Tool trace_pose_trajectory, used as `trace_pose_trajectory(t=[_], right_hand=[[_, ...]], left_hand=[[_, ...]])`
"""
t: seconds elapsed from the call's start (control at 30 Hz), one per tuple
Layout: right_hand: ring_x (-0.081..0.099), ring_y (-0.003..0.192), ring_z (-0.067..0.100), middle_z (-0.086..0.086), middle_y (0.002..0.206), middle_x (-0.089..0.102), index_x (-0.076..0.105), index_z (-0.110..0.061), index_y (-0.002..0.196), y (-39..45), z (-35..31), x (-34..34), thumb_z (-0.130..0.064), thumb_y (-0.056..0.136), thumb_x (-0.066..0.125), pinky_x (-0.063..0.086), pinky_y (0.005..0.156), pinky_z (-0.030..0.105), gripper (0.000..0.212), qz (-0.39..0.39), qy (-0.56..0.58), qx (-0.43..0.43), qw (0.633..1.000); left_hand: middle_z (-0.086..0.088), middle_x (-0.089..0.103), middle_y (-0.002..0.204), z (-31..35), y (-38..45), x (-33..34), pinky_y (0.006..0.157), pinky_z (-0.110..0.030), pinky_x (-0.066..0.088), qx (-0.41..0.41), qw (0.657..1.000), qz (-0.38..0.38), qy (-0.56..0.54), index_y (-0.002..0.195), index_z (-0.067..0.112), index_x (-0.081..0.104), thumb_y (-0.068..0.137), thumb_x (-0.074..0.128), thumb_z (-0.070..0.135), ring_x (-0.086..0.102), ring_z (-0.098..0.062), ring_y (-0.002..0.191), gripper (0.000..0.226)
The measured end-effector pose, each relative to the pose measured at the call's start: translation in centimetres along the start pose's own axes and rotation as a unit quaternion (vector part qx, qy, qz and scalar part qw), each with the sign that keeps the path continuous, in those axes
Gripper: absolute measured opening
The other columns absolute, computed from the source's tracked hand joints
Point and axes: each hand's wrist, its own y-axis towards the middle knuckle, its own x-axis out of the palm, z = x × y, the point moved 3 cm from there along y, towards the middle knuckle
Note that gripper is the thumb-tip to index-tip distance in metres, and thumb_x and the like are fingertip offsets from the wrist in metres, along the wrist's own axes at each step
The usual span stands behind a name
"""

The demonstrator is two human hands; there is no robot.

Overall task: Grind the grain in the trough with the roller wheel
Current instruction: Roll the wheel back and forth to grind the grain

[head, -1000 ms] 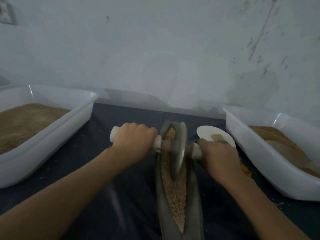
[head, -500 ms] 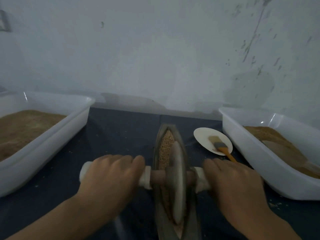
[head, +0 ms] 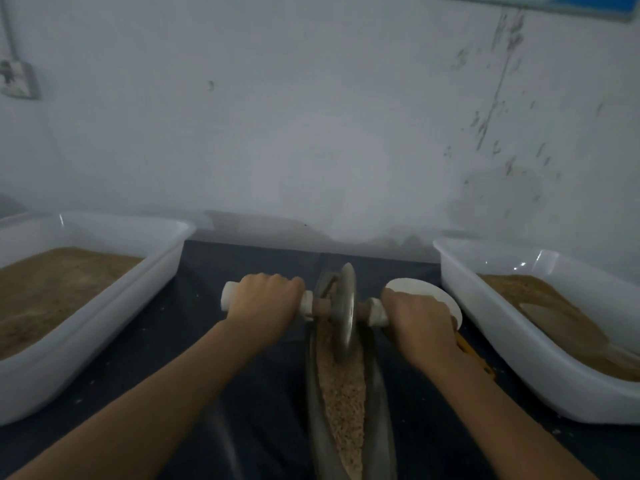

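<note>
Dark cloth [head: 242,393] covers the table, with a scuffed pale wall behind it. Smack in the middle sits the long narrow trough [head: 379,403], running away from the person and filled with tan grain [head: 341,393]. The wheel [head: 346,311] stands upright on edge in the grain near the trough's far end, a bit blurry. Left hand [head: 265,301] is curled tight around the white handle left of the trough, fingers pressed together over the top. Right hand [head: 420,320] does the same on the handle right of the trough, fist wrapped snug. A white plate [head: 446,301] peeks out just behind that right hand. Well left of the trough is a white tub [head: 86,327] of brown meal; another tub [head: 540,375] sits right of it, also holding brown stuff.
</note>
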Motion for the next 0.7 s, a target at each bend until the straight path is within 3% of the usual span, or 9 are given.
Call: trace_pose_trajectory(t=[0.13,0.2,0.27,0.33,0.4,0.47,0.53,0.6,0.7], right_hand=[[0.049,0.041,0.019,-0.001,0.052,0.053,0.051,-0.019,0.061,-5.7,-1.4,-4.1,-0.009,0.041,0.088,0.032,0.036,0.025,0.044,0.071,0.013,-0.055,0.996],[0.044,0.038,0.018,-0.001,0.048,0.047,0.047,-0.020,0.058,-8.1,-2.0,-6.1,0.000,0.037,0.077,0.022,0.040,0.022,0.041,0.123,0.008,-0.080,0.989],[0.042,0.037,0.019,-0.001,0.047,0.045,0.048,-0.019,0.056,-9.5,-2.1,-7.1,0.003,0.036,0.072,0.025,0.039,0.023,0.038,0.134,0.005,-0.089,0.987],[0.043,0.036,0.018,-0.002,0.046,0.046,0.050,-0.020,0.056,-9.6,-1.9,-6.8,-0.005,0.030,0.083,0.025,0.036,0.022,0.045,0.096,0.018,-0.092,0.991],[0.043,0.035,0.015,-0.005,0.046,0.047,0.049,-0.021,0.057,-8.7,-1.6,-5.7,-0.013,0.025,0.089,0.012,0.038,0.017,0.052,0.064,0.026,-0.085,0.994],[0.049,0.038,0.015,-0.004,0.049,0.052,0.051,-0.021,0.060,-6.6,-1.2,-4.3,-0.021,0.030,0.092,0.011,0.037,0.017,0.052,0.053,0.018,-0.081,0.995],[0.058,0.053,0.018,-0.002,0.063,0.061,0.055,-0.020,0.074,-4.0,-0.8,-2.4,-0.027,0.053,0.088,0.032,0.039,0.023,0.039,0.040,-0.008,-0.075,0.996],[0.062,0.073,0.020,-0.001,0.083,0.064,0.052,-0.023,0.093,-0.9,-0.1,-0.9,-0.031,0.080,0.070,0.046,0.057,0.033,0.023,-0.005,-0.015,-0.043,0.999],[0.062,0.079,0.022,0.000,0.091,0.065,0.049,-0.023,0.099,2.5,0.3,-0.2,-0.032,0.084,0.065,0.039,0.059,0.033,0.024,-0.004,-0.024,-0.043,0.999]], left_hand=[[0.009,0.057,0.078,0.6,-6.3,-2.0,0.058,-0.028,0.039,0.035,0.999,0.007,-0.017,0.083,0.030,0.037,0.077,0.067,0.035,0.057,-0.012,0.066,0.031],[0.010,0.050,0.058,0.6,-9.3,-3.4,0.045,-0.024,0.034,0.076,0.996,0.034,-0.043,0.071,0.031,0.043,0.051,0.083,0.040,0.048,-0.009,0.046,0.046],[0.010,0.042,0.046,0.4,-11.0,-4.3,0.037,-0.022,0.028,0.104,0.991,0.058,-0.060,0.060,0.030,0.044,0.030,0.087,0.036,0.041,-0.008,0.035,0.053],[0.008,0.042,0.046,0.5,-11.3,-4.1,0.038,-0.023,0.029,0.103,0.992,0.033,-0.060,0.059,0.029,0.044,0.031,0.087,0.032,0.041,-0.009,0.035,0.051],[0.008,0.045,0.056,0.7,-9.8,-3.6,0.045,-0.026,0.034,0.084,0.996,0.003,-0.042,0.070,0.031,0.040,0.053,0.082,0.036,0.046,-0.011,0.045,0.045],[0.010,0.042,0.069,0.4,-7.2,-2.5,0.058,-0.028,0.034,0.049,0.999,0.005,-0.002,0.079,0.033,0.029,0.079,0.063,0.040,0.047,-0.012,0.060,0.035],[0.008,0.048,0.073,0.1,-4.3,-1.2,0.061,-0.030,0.032,0.015,1.000,0.002,-0.005,0.081,0.032,0.029,0.084,0.056,0.040,0.048,-0.015,0.067,0.028],[0.006,0.058,0.083,-0.3,-1.4,0.2,0.062,-0.031,0.032,0.000,1.000,0.004,-0.010,0.082,0.031,0.036,0.083,0.057,0.039,0.056,-0.019,0.073,0.023],[0.003,0.062,0.087,-1.4,1.7,2.0,0.062,-0.032,0.035,-0.008,0.999,-0.004,-0.035,0.084,0.031,0.044,0.082,0.058,0.042,0.055,-0.021,0.071,0.017]])
